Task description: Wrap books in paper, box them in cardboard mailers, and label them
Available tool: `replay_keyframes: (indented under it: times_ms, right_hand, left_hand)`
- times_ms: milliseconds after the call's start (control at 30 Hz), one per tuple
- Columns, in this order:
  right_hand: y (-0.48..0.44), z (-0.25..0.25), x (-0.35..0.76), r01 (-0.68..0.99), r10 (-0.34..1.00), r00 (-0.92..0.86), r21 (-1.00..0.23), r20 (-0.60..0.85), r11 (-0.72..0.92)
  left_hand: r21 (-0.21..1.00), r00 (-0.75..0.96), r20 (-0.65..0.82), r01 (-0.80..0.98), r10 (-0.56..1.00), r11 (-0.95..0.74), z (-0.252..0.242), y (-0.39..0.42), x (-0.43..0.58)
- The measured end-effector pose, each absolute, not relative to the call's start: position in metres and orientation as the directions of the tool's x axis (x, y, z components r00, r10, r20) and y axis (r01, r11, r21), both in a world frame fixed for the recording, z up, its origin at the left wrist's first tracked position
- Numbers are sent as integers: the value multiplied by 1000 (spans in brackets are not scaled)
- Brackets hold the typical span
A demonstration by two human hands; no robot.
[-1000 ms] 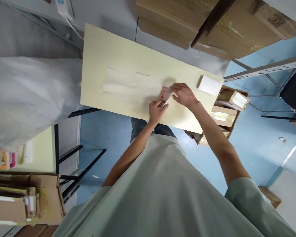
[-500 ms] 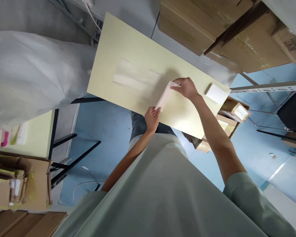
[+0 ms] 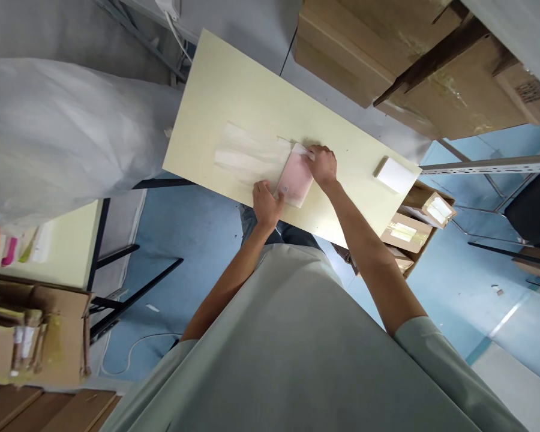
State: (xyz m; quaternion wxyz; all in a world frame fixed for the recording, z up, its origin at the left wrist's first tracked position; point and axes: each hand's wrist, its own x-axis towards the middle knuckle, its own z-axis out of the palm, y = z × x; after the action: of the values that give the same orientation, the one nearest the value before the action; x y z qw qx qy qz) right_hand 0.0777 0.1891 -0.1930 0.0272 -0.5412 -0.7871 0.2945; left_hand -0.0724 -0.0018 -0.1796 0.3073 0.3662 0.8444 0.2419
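A flat, pale pink rectangular packet (image 3: 297,178) with a whitish translucent surface lies at a slant on the cream tabletop (image 3: 342,207). My right hand (image 3: 323,165) pinches its upper right corner, fingers curled over the whitish edge. At the packet's lower left, my left hand (image 3: 267,205) has its thumb against the corner; its bent fingers rest to the left, partly hiding that side. Thin white film or paper (image 3: 245,150) spreads over the tabletop left of the packet and reaches its upper left edge. What is inside the packet cannot be made out.
Toward the table's right end lies a white rectangular block (image 3: 395,174). Large cardboard boxes (image 3: 342,54) stand beyond the far edge, and smaller boxes (image 3: 405,231) sit below the right end. A big translucent plastic bag (image 3: 72,132) bulges at the left.
The packet, earlier held on edge above the table, now lies lower and flatter with its pink face showing. Both hands have shifted left, the right one also slightly downward.
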Motion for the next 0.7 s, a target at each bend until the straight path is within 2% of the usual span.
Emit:
replay_keyframes:
  times_ms: [100,200,333,500,600,700]
  right_hand:
    - [180,-184,84,810,898,-388,-542,-209,224]
    - [157,-173,98,806,943,-286,-575,-173,139]
    - [110,-171,117,727,953,-116,-677,-279,-110]
    - [61,-180,115,473,877,-27,-779,-480,-412]
    - [53,-184,106,317,847,52,-796,-528,-516]
    - [55,-182,100,255,827,111,-788,-551,-560]
  left_hand:
    - [716,-319,-186,604,929,351,-188,16,-91]
    - [753,-144,-159,622,977,215,-197,35,-104]
    - [758,-21,-181,634,983,153,-200,47,-111]
    - [720,39,-184,686,982,108,-195,46,-114]
    - [699,58,-192,708,980,95,-192,46,-116]
    - [693,74,-204,715,976,90,-191,48,-117]
